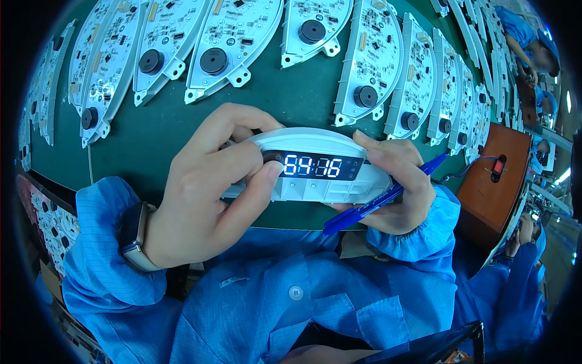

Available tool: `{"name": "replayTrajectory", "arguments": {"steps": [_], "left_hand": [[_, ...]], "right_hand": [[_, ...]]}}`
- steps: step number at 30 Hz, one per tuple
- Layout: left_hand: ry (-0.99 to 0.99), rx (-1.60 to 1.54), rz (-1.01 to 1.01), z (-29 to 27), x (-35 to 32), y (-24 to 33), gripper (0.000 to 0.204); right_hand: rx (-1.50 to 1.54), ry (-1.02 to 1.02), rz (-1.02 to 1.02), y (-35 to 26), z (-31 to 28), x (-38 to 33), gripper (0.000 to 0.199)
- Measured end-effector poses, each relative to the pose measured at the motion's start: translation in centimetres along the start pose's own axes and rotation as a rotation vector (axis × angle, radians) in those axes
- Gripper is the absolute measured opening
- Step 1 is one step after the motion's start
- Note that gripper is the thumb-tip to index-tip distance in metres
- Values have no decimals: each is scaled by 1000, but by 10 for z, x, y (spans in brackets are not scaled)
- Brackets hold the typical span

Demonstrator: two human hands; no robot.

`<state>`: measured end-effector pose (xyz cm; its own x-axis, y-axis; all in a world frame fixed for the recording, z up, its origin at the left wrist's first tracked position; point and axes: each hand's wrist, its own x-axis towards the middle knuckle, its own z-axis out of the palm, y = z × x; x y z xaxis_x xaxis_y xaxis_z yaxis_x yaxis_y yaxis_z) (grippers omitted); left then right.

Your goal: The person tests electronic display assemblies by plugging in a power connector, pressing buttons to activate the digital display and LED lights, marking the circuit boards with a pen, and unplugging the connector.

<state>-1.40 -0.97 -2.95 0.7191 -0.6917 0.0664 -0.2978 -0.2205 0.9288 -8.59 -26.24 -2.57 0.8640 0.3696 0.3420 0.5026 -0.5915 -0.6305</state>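
Between both hands I hold a white plastic display panel (309,138), its dark window lit with white digits. My left hand (212,176) grips its left end, the thumb pressed on the left edge of the dark window. At the other end, my right hand (400,182) holds the panel with its fingers on the top and side. A blue marker pen (385,197) also lies in my right hand, slanting across the panel's lower right corner. The panel's back is hidden from view.
Several curved white circuit-board panels (213,60) with round black buzzers stand in rows on the green table (242,103). A brown box (494,185) with a red switch and a wire is at right. Other people in blue (515,30) sit along the right.
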Motion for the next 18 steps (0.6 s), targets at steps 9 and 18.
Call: {"name": "replayTrajectory", "arguments": {"steps": [9,18], "left_hand": [[8,-2,11,1,0,-1,17],[10,-13,-9,1,1,2,20]], "right_hand": [[4,-19,10,0,-1,0,70],[7,-25,27,-1,-1,1,69]]}}
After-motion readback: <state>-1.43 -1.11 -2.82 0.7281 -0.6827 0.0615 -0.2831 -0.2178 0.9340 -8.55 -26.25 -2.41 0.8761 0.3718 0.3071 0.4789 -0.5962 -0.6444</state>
